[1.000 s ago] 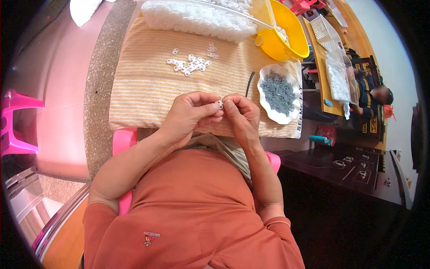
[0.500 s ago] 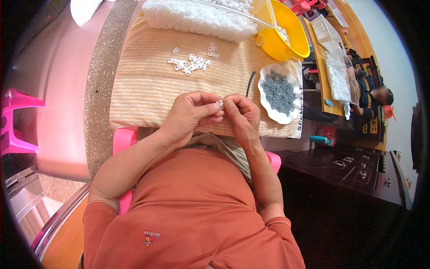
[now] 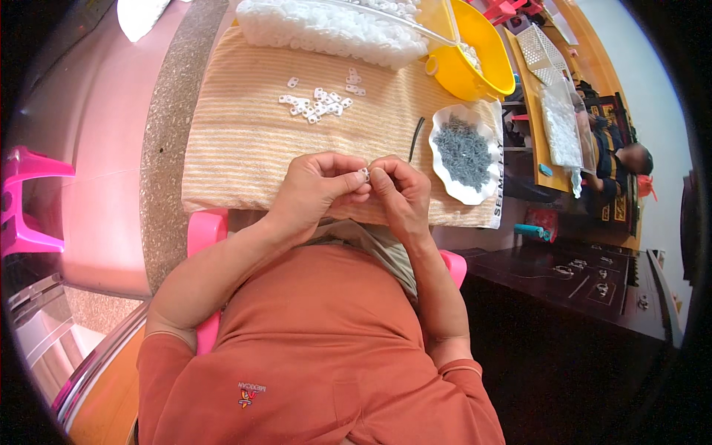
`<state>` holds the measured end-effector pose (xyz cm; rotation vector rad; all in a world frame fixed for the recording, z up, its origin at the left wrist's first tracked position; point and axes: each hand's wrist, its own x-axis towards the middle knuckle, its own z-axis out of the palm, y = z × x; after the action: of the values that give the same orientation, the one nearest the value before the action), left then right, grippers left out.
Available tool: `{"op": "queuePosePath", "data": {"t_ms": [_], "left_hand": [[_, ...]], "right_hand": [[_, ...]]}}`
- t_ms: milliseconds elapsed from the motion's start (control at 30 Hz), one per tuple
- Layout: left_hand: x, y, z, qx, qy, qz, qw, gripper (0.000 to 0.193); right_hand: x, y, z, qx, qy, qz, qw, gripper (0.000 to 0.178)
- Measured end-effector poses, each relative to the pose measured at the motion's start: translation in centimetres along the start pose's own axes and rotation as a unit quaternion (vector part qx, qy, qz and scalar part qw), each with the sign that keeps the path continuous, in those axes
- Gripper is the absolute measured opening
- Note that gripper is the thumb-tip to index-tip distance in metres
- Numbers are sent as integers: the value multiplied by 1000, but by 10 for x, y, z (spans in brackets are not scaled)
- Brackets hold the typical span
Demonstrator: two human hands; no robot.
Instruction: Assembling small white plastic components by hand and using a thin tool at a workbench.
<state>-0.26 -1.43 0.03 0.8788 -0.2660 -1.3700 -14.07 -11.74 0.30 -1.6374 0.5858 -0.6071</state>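
My left hand [image 3: 315,189] is closed, its thumb and forefinger pinching a small white plastic piece [image 3: 364,174] over the near edge of the cloth. Right beside it, my right hand [image 3: 406,194] is closed in a pinch against the piece; whatever its fingertips hold is hidden. Beyond the hands lies a loose group of white two-holed plastic pieces [image 3: 319,107]. To the right stands a white wavy-rimmed dish [image 3: 439,165] full of small dark grey parts [image 3: 463,152]. A thin black strip [image 3: 417,139] lies left of the dish.
A striped cloth [image 3: 245,141] covers the table. At its far side are a clear bin of white pieces [image 3: 334,33] and a yellow basin [image 3: 463,78]. A pink stool [image 3: 33,200] stands at left. Another person [image 3: 612,148] sits at a table on the right.
My two hands stay together at the white piece, with only very slight finger movement. The table shifts a little in view.
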Motion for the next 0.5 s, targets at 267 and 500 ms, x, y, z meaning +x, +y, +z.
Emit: {"op": "queuePosePath", "data": {"t_ms": [267,500], "left_hand": [[-2,-7,1,36,0,42,998,16],[0,-6,1,44,-13,38,998,15]], "right_hand": [[-4,-4,1,47,-11,25,999,12],[-5,2,-3,71,-8,56,996,13]]}}
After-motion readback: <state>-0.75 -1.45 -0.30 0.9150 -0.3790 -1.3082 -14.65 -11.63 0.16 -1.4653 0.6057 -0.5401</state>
